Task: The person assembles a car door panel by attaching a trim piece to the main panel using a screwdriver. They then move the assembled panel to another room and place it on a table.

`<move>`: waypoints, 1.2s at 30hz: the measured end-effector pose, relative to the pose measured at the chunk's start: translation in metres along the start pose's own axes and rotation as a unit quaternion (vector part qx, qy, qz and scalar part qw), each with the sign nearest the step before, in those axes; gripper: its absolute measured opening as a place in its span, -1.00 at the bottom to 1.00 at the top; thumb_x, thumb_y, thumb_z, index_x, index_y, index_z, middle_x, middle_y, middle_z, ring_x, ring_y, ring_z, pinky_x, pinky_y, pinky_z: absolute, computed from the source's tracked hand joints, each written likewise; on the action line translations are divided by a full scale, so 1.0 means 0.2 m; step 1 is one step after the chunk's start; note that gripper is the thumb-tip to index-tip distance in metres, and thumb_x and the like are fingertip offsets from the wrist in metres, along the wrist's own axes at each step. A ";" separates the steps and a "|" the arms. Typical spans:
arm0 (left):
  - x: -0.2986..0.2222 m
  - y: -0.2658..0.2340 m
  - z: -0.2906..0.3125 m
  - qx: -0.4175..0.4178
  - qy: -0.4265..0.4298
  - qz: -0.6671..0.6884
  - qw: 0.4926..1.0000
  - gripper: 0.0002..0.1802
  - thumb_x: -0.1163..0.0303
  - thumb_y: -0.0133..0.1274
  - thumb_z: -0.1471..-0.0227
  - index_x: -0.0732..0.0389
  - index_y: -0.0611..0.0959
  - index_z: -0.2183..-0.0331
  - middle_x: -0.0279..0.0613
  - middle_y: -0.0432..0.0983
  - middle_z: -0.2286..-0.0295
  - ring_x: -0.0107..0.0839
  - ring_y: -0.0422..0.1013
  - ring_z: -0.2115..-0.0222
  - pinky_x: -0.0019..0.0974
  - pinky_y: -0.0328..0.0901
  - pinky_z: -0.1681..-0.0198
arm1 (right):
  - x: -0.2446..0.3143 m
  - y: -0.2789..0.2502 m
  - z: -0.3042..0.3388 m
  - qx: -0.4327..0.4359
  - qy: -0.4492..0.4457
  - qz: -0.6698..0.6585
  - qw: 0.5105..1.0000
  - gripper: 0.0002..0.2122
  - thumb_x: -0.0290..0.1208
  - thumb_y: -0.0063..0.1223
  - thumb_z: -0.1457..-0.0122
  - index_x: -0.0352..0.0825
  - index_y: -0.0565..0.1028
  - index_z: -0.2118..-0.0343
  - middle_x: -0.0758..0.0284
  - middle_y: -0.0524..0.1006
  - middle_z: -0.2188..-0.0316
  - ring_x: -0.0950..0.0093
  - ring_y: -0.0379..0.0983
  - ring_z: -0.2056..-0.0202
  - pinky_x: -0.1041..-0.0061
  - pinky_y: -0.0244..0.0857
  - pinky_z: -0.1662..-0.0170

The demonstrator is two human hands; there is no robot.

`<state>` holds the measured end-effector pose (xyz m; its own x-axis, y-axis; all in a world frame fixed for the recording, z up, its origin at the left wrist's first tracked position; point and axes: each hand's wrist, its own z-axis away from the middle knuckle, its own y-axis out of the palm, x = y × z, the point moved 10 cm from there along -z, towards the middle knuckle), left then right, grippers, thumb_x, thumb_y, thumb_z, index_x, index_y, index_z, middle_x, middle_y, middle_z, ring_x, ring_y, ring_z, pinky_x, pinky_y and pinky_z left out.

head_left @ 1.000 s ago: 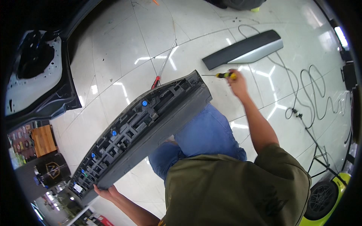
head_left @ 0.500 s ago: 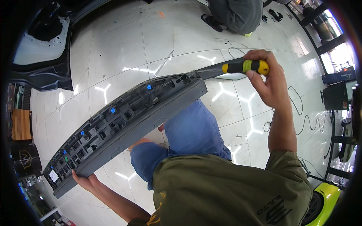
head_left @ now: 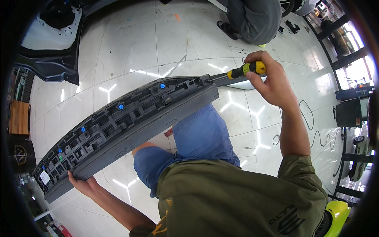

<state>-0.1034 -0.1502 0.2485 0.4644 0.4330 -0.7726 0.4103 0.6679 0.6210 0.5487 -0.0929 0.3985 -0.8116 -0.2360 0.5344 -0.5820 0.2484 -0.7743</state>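
Observation:
A long dark grey plastic car trim panel (head_left: 150, 127) slants across in front of me, its ribbed inner side showing with several blue clips. My left hand (head_left: 83, 185) grips its lower edge near the left end, close to a white label; part of the fingers is hidden behind the panel. In my right hand (head_left: 266, 77) is a screwdriver (head_left: 237, 73) with a yellow and black handle, held between thumb and fingers. Its shaft points left to the panel's right end; whether the tip touches is too small to tell. A narrower dark strip extends right behind the shaft.
A crouching person in grey (head_left: 256, 19) is at the upper right. A detached car door (head_left: 47, 59) stands at the upper left. Thin cables (head_left: 312, 118) lie on the glossy tiled floor to the right. A bright yellow-green car (head_left: 339, 215) shows at the lower right.
My right hand and the screwdriver have moved left, closer to the panel's right end. The panel's left end, with my left hand on it, has shifted a little left.

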 end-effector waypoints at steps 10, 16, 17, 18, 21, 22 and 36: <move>0.00 0.00 0.00 -0.005 -0.007 -0.013 1.000 -0.67 0.36 -0.02 -0.04 0.34 0.50 0.17 -0.06 0.47 0.17 -0.22 0.41 0.16 -0.13 0.31 0.02 | -0.04 -0.04 -0.01 -0.002 0.021 0.033 0.999 -0.75 -0.48 0.02 0.02 -0.36 0.37 0.23 0.21 0.46 0.28 0.36 0.42 0.26 0.41 0.29 0.11; 0.00 0.03 0.01 0.020 -0.010 -0.017 1.000 -0.67 0.34 -0.01 -0.04 0.33 0.50 0.17 -0.06 0.47 0.18 -0.22 0.42 0.17 -0.11 0.33 0.04 | -0.02 -0.06 -0.01 0.000 0.027 0.016 1.000 -0.75 -0.48 0.02 0.02 -0.38 0.38 0.24 0.22 0.46 0.30 0.37 0.41 0.27 0.42 0.29 0.10; 0.00 0.04 0.00 0.029 -0.011 -0.016 0.999 -0.67 0.34 -0.01 -0.04 0.33 0.50 0.17 -0.05 0.47 0.18 -0.22 0.42 0.17 -0.10 0.33 0.05 | -0.01 -0.06 -0.01 -0.009 0.015 0.014 1.000 -0.76 -0.45 0.03 0.02 -0.38 0.38 0.26 0.21 0.46 0.34 0.35 0.40 0.31 0.42 0.28 0.17; 0.00 0.03 0.00 0.023 -0.010 -0.019 1.000 -0.68 0.34 -0.01 -0.04 0.33 0.51 0.17 -0.05 0.47 0.18 -0.22 0.42 0.17 -0.10 0.33 0.04 | -0.01 -0.07 -0.01 -0.019 0.004 0.011 1.000 -0.76 -0.42 0.04 0.01 -0.37 0.38 0.27 0.19 0.45 0.38 0.33 0.39 0.36 0.41 0.27 0.25; 0.00 0.04 0.01 0.012 -0.010 -0.022 1.000 -0.68 0.34 -0.01 -0.04 0.33 0.51 0.18 -0.05 0.48 0.19 -0.21 0.42 0.17 -0.09 0.33 0.04 | 0.00 -0.07 -0.01 -0.033 -0.017 0.016 0.999 -0.76 -0.38 0.05 0.00 -0.36 0.38 0.29 0.18 0.45 0.43 0.31 0.38 0.41 0.39 0.26 0.32; 0.00 0.04 0.02 0.013 -0.010 -0.021 1.000 -0.68 0.34 -0.02 -0.04 0.33 0.50 0.17 -0.05 0.48 0.19 -0.21 0.42 0.17 -0.09 0.33 0.04 | 0.00 -0.07 -0.01 -0.035 -0.021 0.019 0.999 -0.76 -0.38 0.05 0.00 -0.36 0.38 0.29 0.18 0.45 0.42 0.31 0.38 0.41 0.39 0.26 0.32; 0.00 0.02 0.01 -0.003 0.003 -0.019 1.000 -0.64 0.34 -0.03 -0.05 0.35 0.48 0.14 -0.03 0.45 0.16 -0.18 0.40 0.13 -0.09 0.30 0.00 | 0.02 -0.01 -0.11 0.115 0.046 0.168 0.978 -0.73 -0.30 -0.03 -0.14 -0.33 0.34 0.16 0.20 0.46 0.34 0.28 0.41 0.34 0.41 0.28 0.28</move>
<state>-0.0997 -0.1493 0.2502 0.4448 0.4106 -0.7960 0.4227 0.6873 0.5908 0.5461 -0.0739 0.4088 -0.9623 -0.0887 0.2572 -0.2640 0.0758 -0.9615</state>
